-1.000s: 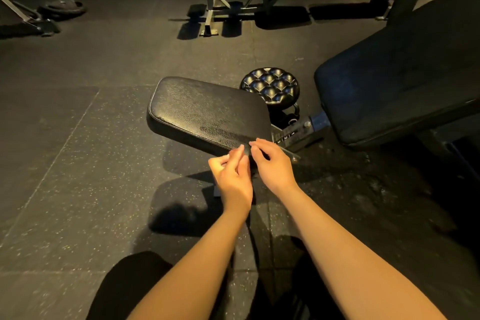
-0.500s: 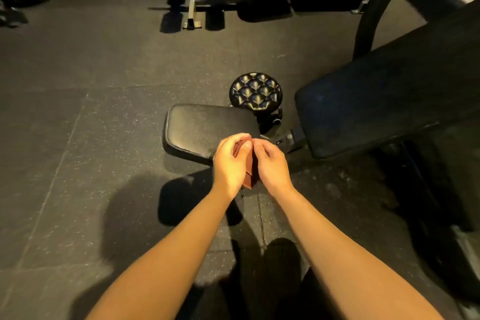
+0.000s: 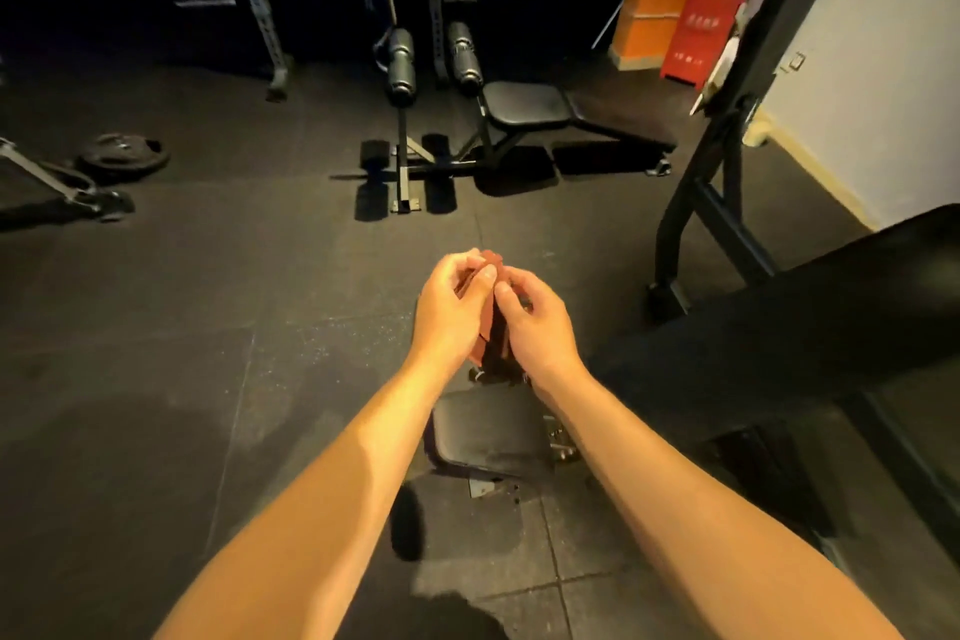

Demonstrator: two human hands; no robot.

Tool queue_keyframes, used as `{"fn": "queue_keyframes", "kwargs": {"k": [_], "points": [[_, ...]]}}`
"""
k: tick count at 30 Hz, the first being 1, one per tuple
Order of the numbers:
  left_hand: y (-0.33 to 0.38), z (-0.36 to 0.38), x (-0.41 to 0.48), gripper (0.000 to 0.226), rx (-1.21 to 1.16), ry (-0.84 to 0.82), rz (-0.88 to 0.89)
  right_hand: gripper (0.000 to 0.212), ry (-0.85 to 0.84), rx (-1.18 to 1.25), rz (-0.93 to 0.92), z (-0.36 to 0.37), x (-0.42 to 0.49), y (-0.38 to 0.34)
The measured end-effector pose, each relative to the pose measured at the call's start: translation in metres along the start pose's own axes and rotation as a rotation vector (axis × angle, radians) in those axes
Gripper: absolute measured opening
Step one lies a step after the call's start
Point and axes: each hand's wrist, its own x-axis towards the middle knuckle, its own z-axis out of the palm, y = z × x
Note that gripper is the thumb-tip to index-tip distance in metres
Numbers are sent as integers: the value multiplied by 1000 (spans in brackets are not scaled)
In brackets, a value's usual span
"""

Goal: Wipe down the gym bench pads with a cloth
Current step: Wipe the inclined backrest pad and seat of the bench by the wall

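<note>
1. Since the earlier frames our hands have lifted away from the near edge of the seat pad [image 3: 488, 431]. The view has also tipped up, so the pad now sits under our wrists instead of ahead of them. A reddish-brown cloth [image 3: 491, 259] has come into sight between the hands.
2. The cloth is bunched and held roughly upright in the air. It is above the far end of the seat pad and touches neither pad.
3. The left hand [image 3: 452, 307] curls round the cloth's top, with its fingers [image 3: 485, 276] pressing the fold. The right hand [image 3: 535, 322] pinches the cloth from the other side, so both hands are grasping it.
4. From the fingers, the seat pad lies straight down and back toward us, about equally near to either hand. The back pad [image 3: 831, 307] lies off to the right, its long axis climbing away to the right, and the right hand is nearer to it.
5. Both forearms reach forward and converge, with the wrists close together and the palms facing each other.
6. We judge that wiping has not started at this spot. The next move calls for bringing the cloth down and inward and flattening it under one palm.
</note>
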Motion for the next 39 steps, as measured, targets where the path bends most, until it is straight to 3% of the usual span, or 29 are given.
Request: {"fn": "queue_keyframes", "kwargs": {"k": [4,9,14,24,28,32,39], "points": [[57,-33,71,6,120,-43,137,27,100,-23,-31,16,55,-70],[80,-61,178,15,159,-150,240,25,268,20,-97,49,154,-104],[79,-98,292,20,184,-301,222,24,367,103,-43,99,251,-124],[98,-151,506,24,145,-395,291,21,523,161,-27,182,430,-198],[98,-151,591,28,129,-437,287,28,610,172,-38,204,508,-204],[106,-129,676,17,110,-504,335,27,690,149,-37,199,580,-214],[102,-30,798,18,82,-584,334,19,814,99,36,139,715,-179]]}}
